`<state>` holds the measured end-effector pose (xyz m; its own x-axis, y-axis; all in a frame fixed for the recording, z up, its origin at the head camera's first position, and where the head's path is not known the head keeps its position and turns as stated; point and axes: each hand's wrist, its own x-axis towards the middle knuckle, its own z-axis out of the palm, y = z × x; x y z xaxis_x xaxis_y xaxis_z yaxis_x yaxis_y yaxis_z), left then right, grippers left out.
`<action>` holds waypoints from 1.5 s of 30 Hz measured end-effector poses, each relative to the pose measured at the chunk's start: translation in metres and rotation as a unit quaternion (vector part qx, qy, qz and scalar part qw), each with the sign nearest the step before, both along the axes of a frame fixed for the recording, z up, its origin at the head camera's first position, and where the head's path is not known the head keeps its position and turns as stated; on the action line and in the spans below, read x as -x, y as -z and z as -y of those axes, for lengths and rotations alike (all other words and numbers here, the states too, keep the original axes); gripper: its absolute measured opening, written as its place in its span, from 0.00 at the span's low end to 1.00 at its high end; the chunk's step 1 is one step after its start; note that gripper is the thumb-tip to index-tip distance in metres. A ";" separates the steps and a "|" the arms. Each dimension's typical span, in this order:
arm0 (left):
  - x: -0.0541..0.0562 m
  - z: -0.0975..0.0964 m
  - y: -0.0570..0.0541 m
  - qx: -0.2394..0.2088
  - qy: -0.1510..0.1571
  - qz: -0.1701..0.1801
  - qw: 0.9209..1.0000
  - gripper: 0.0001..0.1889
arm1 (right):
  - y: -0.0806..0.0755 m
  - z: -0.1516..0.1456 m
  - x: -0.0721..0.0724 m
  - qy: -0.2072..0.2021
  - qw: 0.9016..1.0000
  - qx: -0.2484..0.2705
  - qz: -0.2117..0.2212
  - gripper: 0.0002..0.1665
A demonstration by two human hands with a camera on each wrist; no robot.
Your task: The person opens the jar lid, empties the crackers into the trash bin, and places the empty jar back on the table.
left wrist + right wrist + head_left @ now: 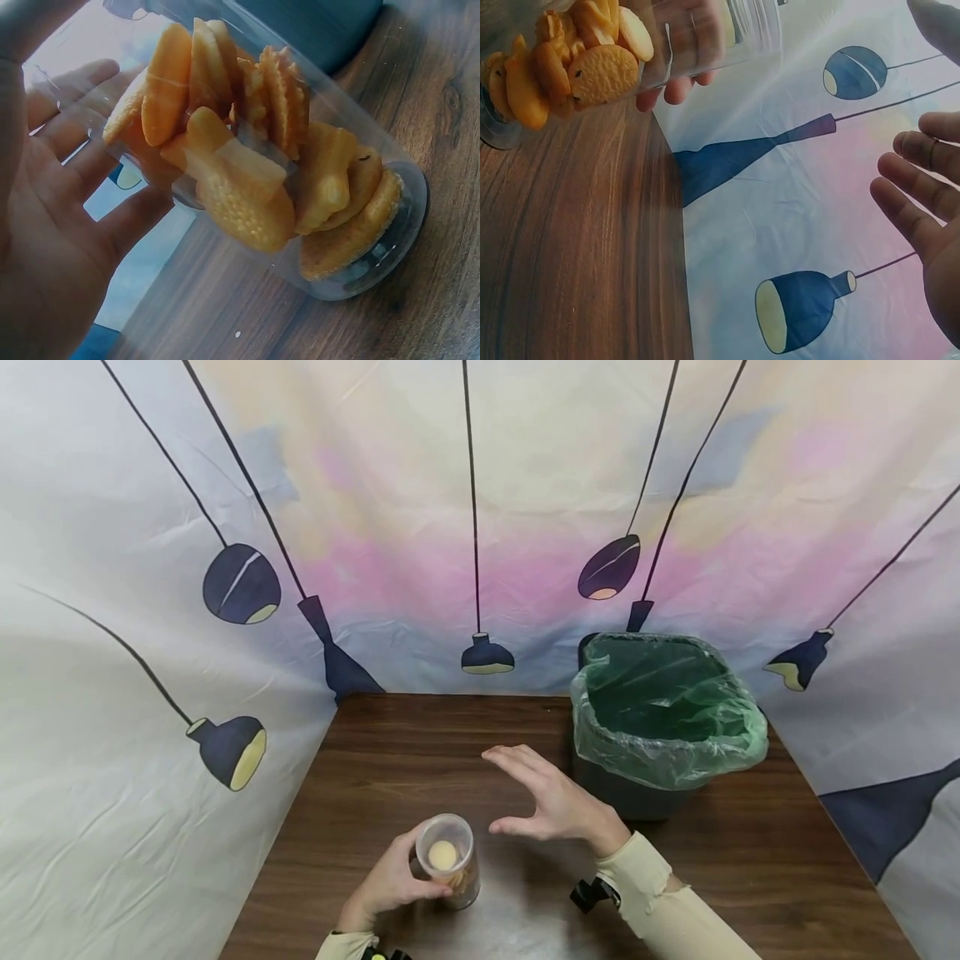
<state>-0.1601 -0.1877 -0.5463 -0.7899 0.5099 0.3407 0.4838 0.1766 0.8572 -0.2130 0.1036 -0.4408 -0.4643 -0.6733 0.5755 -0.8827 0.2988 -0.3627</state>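
My left hand grips a clear plastic jar round its upper side, thumb at the front and fingers behind. The jar stands on the table with its mouth open and no lid on it. Inside, several golden crackers of different shapes are heaped toward the bottom, as the left wrist view shows through the wall. One round pale cracker shows through the mouth from above. To the right of the jar, my right hand hovers over the table, fingers spread and thumb apart, holding nothing.
A dark bin lined with a green translucent bag stands at the back right of the brown wooden table, close beyond my right hand. A fabric backdrop printed with hanging lamps surrounds the table at the back and sides.
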 end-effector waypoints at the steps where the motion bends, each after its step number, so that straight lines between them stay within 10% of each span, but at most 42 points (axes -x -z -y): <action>1: 0.000 0.000 0.000 -0.001 -0.002 0.001 1.000 0.44 | 0.000 0.001 0.000 0.001 1.000 0.002 0.000 0.50; 45: -0.003 0.000 0.005 -0.013 0.001 0.048 0.999 0.42 | 0.016 0.033 -0.007 -0.017 1.000 0.022 0.003 0.48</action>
<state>-0.1568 -0.1874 -0.5512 -0.8190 0.5031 0.2761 0.3993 0.1539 0.9038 -0.2065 0.0704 -0.4567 -0.4459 -0.6620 0.6024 -0.8895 0.2528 -0.3806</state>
